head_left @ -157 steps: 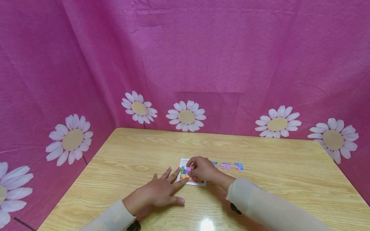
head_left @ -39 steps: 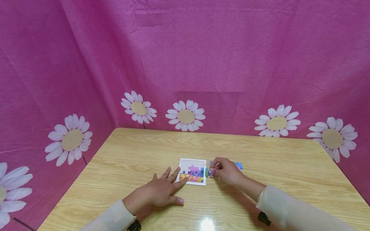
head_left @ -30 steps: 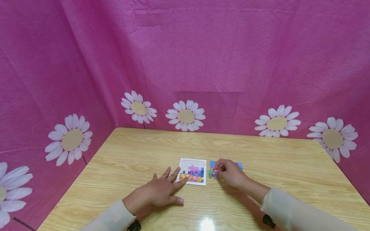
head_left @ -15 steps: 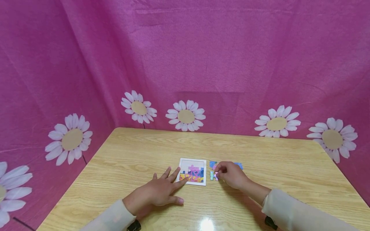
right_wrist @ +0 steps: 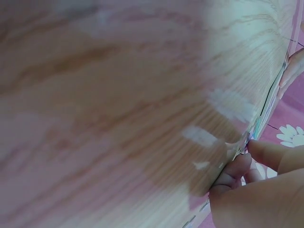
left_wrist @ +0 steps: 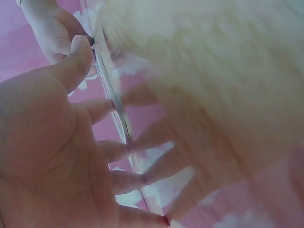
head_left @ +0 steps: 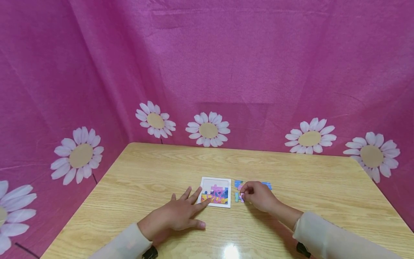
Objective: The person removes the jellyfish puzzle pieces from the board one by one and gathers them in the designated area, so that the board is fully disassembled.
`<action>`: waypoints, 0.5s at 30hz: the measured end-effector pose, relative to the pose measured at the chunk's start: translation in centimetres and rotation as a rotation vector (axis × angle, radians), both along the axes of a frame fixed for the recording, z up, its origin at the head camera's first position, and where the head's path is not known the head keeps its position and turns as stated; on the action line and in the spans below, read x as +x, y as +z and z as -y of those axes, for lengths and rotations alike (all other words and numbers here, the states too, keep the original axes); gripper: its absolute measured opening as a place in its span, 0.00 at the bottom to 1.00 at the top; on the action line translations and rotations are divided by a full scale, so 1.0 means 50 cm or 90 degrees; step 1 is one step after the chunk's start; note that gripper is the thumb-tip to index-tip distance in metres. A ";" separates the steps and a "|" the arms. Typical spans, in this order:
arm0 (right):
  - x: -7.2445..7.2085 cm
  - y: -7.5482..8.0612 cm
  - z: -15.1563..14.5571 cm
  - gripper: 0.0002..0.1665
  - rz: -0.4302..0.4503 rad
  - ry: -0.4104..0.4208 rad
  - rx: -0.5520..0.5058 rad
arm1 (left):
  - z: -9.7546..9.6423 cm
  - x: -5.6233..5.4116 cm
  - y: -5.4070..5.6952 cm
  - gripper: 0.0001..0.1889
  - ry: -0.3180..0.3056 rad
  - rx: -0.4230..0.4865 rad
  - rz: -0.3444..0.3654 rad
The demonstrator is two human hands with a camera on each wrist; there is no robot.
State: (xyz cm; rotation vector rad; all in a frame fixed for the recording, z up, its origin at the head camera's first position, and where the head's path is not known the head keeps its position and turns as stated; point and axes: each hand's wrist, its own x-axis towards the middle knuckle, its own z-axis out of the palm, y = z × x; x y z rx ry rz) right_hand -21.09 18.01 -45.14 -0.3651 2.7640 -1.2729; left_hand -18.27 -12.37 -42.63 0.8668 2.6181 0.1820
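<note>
My left hand (head_left: 181,214) lies with fingers spread on the table, fingertips on the left side of a white-rimmed puzzle tray (head_left: 216,178). Yellow, blue and pink jigsaw pieces (head_left: 220,196) fill the tray's near part; its far part shows the pale base. To the right of the tray, my right hand (head_left: 260,196) pinches a green and pink jigsaw piece (head_left: 238,197) low at the table, partly hidden by the fingertips. In the right wrist view, thumb and finger meet at the piece's edge. The palm of my left hand (left_wrist: 42,147) faces the left wrist camera.
More loose jigsaw pieces (head_left: 267,185), blue and pink, lie in a row just beyond my right hand, partly covered by it. The wooden table (head_left: 155,169) ends at a pink cloth (head_left: 252,72) with white daisies at the back and left side.
My right hand has gone from the tray, where it held a pink piece, to the right, now pinching the green and pink piece, which has shifted right and nearer. My left hand stays put.
</note>
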 end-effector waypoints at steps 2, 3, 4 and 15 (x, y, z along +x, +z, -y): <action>0.001 0.001 0.001 0.03 -0.001 -0.002 0.003 | 0.000 0.000 0.001 0.42 -0.001 0.000 -0.002; 0.002 0.002 0.001 0.02 0.000 -0.005 0.002 | 0.001 0.000 0.001 0.42 0.000 0.000 -0.004; 0.002 0.002 0.002 0.03 -0.001 -0.007 0.002 | 0.001 0.000 0.001 0.42 -0.001 0.001 -0.005; 0.001 0.004 0.001 0.04 0.030 -0.009 -0.023 | 0.000 -0.001 0.000 0.41 -0.001 0.012 -0.010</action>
